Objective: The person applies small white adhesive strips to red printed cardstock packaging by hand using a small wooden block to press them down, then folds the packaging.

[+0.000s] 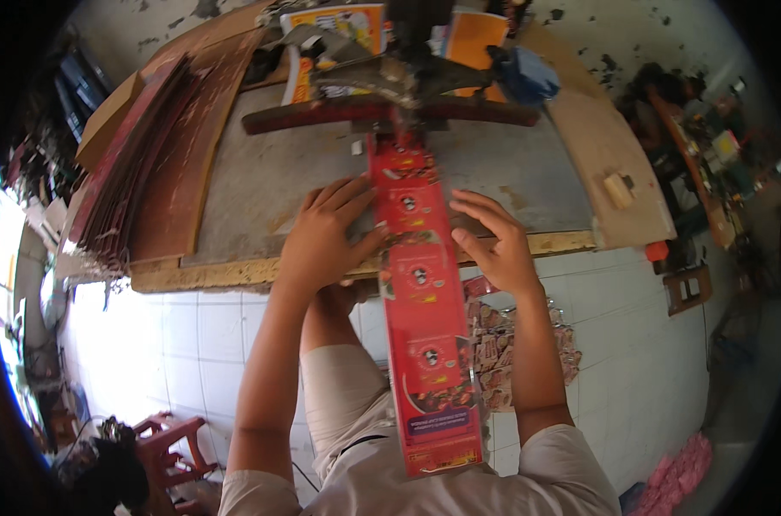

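A long red printed packaging strip (422,318) with repeating food pictures runs from the machine's crossbar, over the table edge, down to my lap. My left hand (328,225) lies along its left edge, fingers stretched out and the thumb tip at the strip's border. On the other side my right hand (496,239) is held open with fingers apart, close to the right edge and gripping nothing. Beyond both hands stands a dark metal machine (399,79) with a wide reddish-brown crossbar (321,112). The strip's far end passes under the middle of this bar.
Beneath everything is a grey worktable (261,189) with a worn wooden front edge. Reddish-brown boards (184,163) are stacked at its left. A small wooden block (618,191) rests on the brown board at right. Printed packets (541,348) lie below, and a red stool (174,447) stands lower left.
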A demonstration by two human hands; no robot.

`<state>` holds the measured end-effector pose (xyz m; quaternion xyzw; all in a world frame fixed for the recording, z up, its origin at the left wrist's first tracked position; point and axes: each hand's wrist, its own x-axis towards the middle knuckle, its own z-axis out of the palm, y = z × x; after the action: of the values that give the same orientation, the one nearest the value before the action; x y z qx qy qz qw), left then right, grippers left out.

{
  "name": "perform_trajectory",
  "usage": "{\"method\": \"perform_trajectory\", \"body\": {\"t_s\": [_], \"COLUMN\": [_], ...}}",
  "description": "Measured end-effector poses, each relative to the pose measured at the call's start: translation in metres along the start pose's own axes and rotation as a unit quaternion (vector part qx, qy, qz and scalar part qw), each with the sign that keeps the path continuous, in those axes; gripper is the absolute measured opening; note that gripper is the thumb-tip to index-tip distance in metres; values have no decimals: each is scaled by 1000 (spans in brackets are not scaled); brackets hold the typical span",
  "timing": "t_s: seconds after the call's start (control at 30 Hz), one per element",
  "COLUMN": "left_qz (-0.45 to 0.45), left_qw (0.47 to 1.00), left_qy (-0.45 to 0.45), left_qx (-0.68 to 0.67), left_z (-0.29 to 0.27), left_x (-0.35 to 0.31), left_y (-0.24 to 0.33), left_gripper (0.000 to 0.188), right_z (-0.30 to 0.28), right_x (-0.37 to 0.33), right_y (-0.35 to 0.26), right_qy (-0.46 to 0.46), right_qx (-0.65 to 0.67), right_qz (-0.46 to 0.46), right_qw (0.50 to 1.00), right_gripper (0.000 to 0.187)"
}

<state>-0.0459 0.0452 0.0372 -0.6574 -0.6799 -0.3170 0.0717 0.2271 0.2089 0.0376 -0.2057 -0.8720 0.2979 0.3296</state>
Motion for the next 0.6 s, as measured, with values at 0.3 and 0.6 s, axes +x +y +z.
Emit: {"method": "perform_trajectory", "body": {"t_s": [0.3, 0.6], "left_qz": [-33, -57], "left_qw": [998, 986], "left_qy": [49, 145], "left_qx": [37, 64], "left_z": [-10, 19], "left_x": [-41, -64], "left_y": [17, 21], "left_gripper": [49, 39], "right_z": [-201, -231], "right_x": [-36, -44], "right_y": [170, 181], "right_qy": [224, 185], "right_qx": [-489, -386], "right_qz": [173, 187], "right_qw": [825, 884], "right_gripper": [50, 42]}}
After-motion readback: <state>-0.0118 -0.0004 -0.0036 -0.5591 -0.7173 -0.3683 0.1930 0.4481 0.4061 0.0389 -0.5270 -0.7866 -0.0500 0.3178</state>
